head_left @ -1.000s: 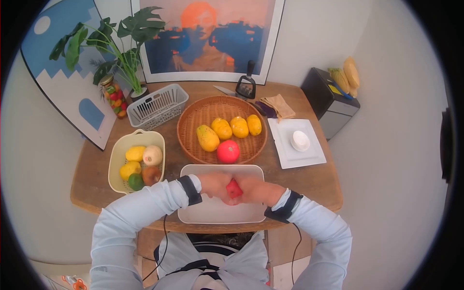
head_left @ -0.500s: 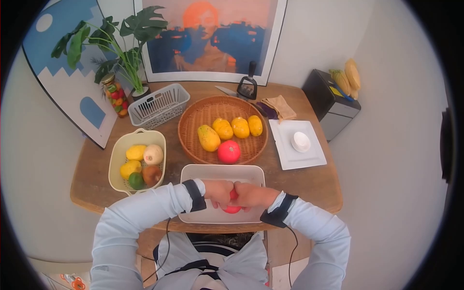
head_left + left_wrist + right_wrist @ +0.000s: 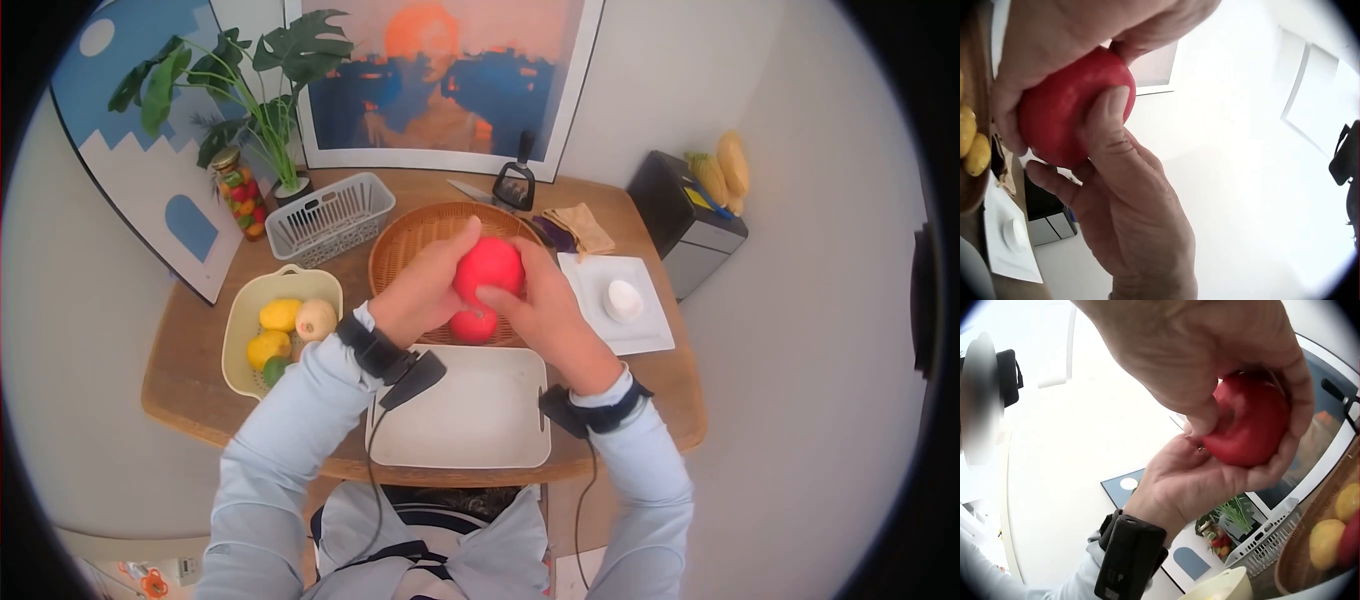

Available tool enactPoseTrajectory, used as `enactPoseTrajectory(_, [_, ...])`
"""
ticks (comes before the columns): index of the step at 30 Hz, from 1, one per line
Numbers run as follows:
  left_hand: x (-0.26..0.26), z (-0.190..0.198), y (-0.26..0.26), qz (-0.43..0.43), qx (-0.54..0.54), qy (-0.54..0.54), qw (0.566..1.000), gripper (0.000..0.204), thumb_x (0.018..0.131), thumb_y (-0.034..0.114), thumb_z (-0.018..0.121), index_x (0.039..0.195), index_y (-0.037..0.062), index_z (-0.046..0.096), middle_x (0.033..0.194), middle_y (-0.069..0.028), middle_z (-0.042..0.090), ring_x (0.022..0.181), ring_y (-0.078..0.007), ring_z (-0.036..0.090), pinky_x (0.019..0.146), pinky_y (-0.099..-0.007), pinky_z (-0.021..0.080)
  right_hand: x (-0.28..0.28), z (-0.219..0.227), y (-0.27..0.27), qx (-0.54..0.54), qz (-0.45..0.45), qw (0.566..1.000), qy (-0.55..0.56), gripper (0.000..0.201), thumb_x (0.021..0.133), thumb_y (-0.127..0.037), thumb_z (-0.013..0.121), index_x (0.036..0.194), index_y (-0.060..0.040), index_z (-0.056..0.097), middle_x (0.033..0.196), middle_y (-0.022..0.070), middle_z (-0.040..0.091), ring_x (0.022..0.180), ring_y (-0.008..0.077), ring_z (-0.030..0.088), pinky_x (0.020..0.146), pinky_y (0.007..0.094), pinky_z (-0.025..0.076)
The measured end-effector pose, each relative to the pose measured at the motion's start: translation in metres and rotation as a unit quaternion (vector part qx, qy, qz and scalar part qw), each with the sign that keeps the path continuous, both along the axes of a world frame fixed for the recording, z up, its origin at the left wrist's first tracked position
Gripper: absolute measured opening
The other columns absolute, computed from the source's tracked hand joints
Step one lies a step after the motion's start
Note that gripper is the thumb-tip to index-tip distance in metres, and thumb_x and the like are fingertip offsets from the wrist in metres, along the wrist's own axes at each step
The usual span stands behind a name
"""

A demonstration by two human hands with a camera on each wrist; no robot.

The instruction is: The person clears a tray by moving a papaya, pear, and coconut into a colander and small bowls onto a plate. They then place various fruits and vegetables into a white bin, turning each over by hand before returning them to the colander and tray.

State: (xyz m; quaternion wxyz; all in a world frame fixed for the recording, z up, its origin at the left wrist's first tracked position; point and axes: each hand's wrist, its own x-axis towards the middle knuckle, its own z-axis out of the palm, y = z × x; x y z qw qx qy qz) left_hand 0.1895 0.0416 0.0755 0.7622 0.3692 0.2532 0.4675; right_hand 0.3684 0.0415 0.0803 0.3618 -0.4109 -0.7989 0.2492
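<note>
Both hands hold a smooth, red round fruit (image 3: 490, 268), raised over the near part of the wicker basket (image 3: 395, 250). My left hand (image 3: 422, 288) cups its left side; in the right wrist view, the fingers of that left hand (image 3: 1188, 481) curl beneath the red fruit (image 3: 1249, 422). On the other side my right hand (image 3: 548, 318) grips it, the thumb lying across its front. Seen from the left wrist, a thumb presses the fruit's skin (image 3: 1063, 115). A second red fruit (image 3: 473, 326) sits in the basket just below, partly covered by the hands.
In front lies a white tub (image 3: 460, 420). A cream basket (image 3: 233, 340) of several fruits stands left, beside a grey plastic basket (image 3: 330, 220) and a plant (image 3: 270, 130). Rightward are a white plate (image 3: 645, 335) with a small bowl (image 3: 624, 300), a peeler-like tool (image 3: 515, 185) and a knife (image 3: 470, 190).
Both hands have moved up and away from the body, from over the white tub to over the wicker basket, carrying the red fruit. It now shows far more between the hands.
</note>
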Motion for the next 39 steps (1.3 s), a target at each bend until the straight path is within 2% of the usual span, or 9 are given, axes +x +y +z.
enactPoseTrajectory(5, [0.0,0.007,0.025,0.026,0.02,-0.097,0.995,0.053,0.106,0.049,0.038,0.133,0.005,0.051,0.129,-0.0112,0.059,0.118,-0.0253,0.06,0.098,-0.0435,0.052,-0.019,-0.007,0.043,0.014,-0.015,0.992,0.127,0.065,0.097,-0.045,0.057,0.137,0.006,0.047,0.13,0.0281,0.056,0.118,0.0416,0.057,0.1,0.0414,0.045])
enactPoseTrajectory(12, [0.005,-0.061,0.054,0.088,0.038,-0.08,0.992,0.054,0.104,0.053,0.04,0.129,0.0076,0.054,0.125,-0.0098,0.062,0.114,-0.0227,0.062,0.095,-0.0408,0.054,-0.042,-0.052,0.053,-0.113,-0.1,0.964,0.217,0.055,0.099,-0.043,0.054,0.127,0.0045,0.055,0.12,0.0263,0.062,0.111,0.0402,0.06,0.096,0.0419,0.046])
enactPoseTrajectory(19, [0.006,-0.077,0.054,0.154,-0.024,-0.125,0.98,0.048,0.104,0.049,0.044,0.123,0.0073,0.057,0.119,-0.0091,0.065,0.108,-0.0205,0.063,0.094,-0.0357,0.052,-0.056,-0.073,0.057,0.177,-0.132,0.972,0.084,0.051,0.1,-0.039,0.054,0.124,0.0068,0.055,0.118,0.0267,0.061,0.109,0.0412,0.059,0.095,0.0446,0.047])
enactPoseTrajectory(22, [0.009,-0.077,0.053,0.187,0.024,-0.109,0.976,0.043,0.103,0.045,0.048,0.125,0.008,0.055,0.118,-0.0086,0.063,0.108,-0.0195,0.063,0.095,-0.035,0.051,-0.054,-0.071,0.057,0.187,-0.13,0.971,0.066,0.049,0.1,-0.037,0.056,0.125,0.005,0.055,0.116,0.0254,0.062,0.107,0.039,0.061,0.093,0.042,0.048])
enactPoseTrajectory(25, [0.012,-0.071,0.045,0.222,0.117,-0.036,0.967,0.039,0.103,0.039,0.051,0.129,0.0102,0.05,0.12,-0.0077,0.061,0.109,-0.0189,0.061,0.094,-0.0344,0.051,-0.045,-0.082,0.061,-0.047,-0.077,0.959,0.268,0.046,0.099,-0.035,0.057,0.127,0.0025,0.054,0.112,0.0234,0.062,0.103,0.0369,0.062,0.089,0.0389,0.049])
enactPoseTrajectory(28, [0.013,-0.068,0.041,0.239,0.125,-0.033,0.962,0.037,0.101,0.033,0.056,0.13,0.0115,0.048,0.123,-0.0076,0.057,0.112,-0.0183,0.058,0.09,-0.0323,0.052,-0.043,-0.08,0.061,-0.083,-0.062,0.948,0.301,0.046,0.101,-0.036,0.054,0.128,0.0011,0.053,0.112,0.022,0.062,0.101,0.0334,0.063,0.088,0.0361,0.05])
enactPoseTrajectory(32, [0.006,-0.075,0.043,0.17,0.07,-0.103,0.978,0.043,0.099,0.028,0.059,0.135,0.0101,0.044,0.129,-0.0082,0.052,0.115,-0.0186,0.056,0.091,-0.0311,0.052,-0.047,-0.081,0.06,0.11,-0.086,0.971,0.193,0.046,0.103,-0.036,0.05,0.131,0.0005,0.049,0.115,0.0192,0.062,0.103,0.0269,0.062,0.089,0.0346,0.05])
enactPoseTrajectory(34, [0.01,-0.075,0.04,0.199,0.12,-0.041,0.972,0.049,0.098,0.026,0.061,0.139,0.01,0.041,0.132,-0.0089,0.051,0.117,-0.0197,0.055,0.094,-0.0313,0.051,-0.047,-0.08,0.058,0.154,-0.093,0.969,0.17,0.046,0.103,-0.035,0.051,0.133,0.0,0.047,0.116,0.0167,0.061,0.103,0.0236,0.061,0.089,0.0341,0.05])
enactPoseTrajectory(39, [0.014,-0.068,0.034,0.234,0.335,0.144,0.901,0.062,0.096,0.024,0.064,0.147,0.0106,0.034,0.139,-0.0104,0.047,0.128,-0.0211,0.048,0.104,-0.0338,0.044,-0.037,-0.071,0.055,-0.056,0.001,0.932,0.358,0.046,0.1,-0.031,0.057,0.134,-0.0014,0.046,0.124,0.0137,0.055,0.112,0.0228,0.055,0.097,0.0345,0.046])
